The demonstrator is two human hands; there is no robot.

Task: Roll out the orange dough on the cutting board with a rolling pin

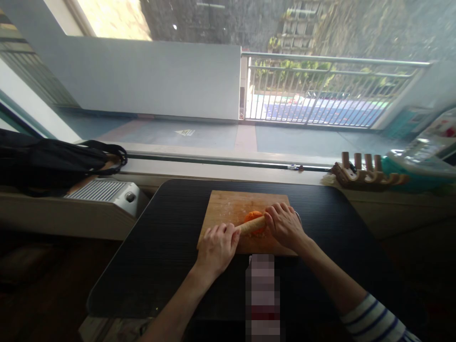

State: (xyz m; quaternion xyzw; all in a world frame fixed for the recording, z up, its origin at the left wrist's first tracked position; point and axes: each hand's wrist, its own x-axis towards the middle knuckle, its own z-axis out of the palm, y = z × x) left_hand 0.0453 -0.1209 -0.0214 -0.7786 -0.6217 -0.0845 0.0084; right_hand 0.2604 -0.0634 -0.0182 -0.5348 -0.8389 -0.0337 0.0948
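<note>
A wooden rolling pin (252,225) lies slantwise across a flattened orange piece of dough (253,216). Wrapped over the pin's lower left end is my left hand (219,244), its fingers closed. My right hand (284,222) closes round the upper right end. Under the dough is a wooden cutting board (223,204) with pale flour-like marks. The pin covers the middle of the dough, so its full outline is hidden. A curved shiny rim (298,216) shows just past my right hand; what it belongs to is hidden.
The board rests on a black table (171,237) below a window. A blurred pale object (262,289) is at the table's front edge. On the sill are a black bag (53,159), a wooden rack (366,173) and a teal container (409,171). A radiator (107,194) stands left.
</note>
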